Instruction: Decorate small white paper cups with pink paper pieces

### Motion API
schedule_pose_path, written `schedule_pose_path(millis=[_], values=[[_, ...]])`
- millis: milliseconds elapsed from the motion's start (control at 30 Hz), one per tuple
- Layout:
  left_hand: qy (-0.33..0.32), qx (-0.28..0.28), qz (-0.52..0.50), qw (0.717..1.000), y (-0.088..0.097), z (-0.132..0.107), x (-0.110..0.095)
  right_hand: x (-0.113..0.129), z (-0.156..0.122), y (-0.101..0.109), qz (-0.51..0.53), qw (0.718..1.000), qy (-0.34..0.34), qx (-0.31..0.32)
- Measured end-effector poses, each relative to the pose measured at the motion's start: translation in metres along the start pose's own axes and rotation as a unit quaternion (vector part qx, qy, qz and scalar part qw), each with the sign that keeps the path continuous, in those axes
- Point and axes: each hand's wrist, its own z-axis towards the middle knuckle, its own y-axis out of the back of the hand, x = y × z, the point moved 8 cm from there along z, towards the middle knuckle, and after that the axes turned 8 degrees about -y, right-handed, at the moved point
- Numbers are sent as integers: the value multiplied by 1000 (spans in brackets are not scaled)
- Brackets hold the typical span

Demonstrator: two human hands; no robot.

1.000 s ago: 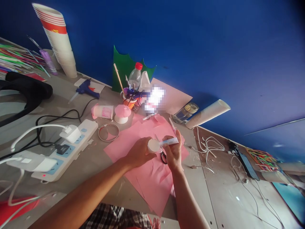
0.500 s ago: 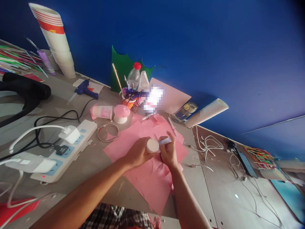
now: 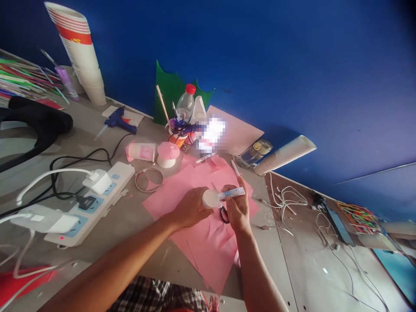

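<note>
My left hand (image 3: pixel 190 209) is wrapped round a small white cup (image 3: pixel 210 199), its round base turned toward me. My right hand (image 3: pixel 237 207) pinches a small white and blue tube (image 3: pixel 232 193) whose tip touches the cup's base. Both hands hover over a sheet of pink paper (image 3: pixel 195 216) spread on the grey table (image 3: pixel 292 260). Black-handled scissors (image 3: pixel 223 214) lie on the pink sheet just under my right hand.
A white power strip (image 3: pixel 94 199) with plugs and cables lies left. Behind the sheet are a pink mushroom-shaped cup piece (image 3: pixel 167 154), a lying cup (image 3: pixel 141 151), a wire ring (image 3: pixel 148 179), a pen holder (image 3: pixel 178 132), a water bottle (image 3: pixel 186 104), a glue gun (image 3: pixel 117 121) and cup stacks (image 3: pixel 81 52), (image 3: pixel 286 154). Loose white wires (image 3: pixel 286 201) lie right.
My right hand dipped down toward the sheet half a second ago and has come back up with the tube against the cup's base. My left hand has barely moved.
</note>
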Motion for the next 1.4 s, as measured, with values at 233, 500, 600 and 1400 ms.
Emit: schedule_pose_path(millis=[233,500,600,1400], values=[[1,4,0,1000,-1,0,0,11,-1,-3,-65,997,36,6],[3,-5,-3,1000,0,-1,2,12,0,-9,-185,979,82,26],[0,-2,1,1000,-1,-1,2,13,0,-9,-195,976,91,31],[-23,-20,-23,999,-1,-6,5,-10,13,5,167,982,-86,10]])
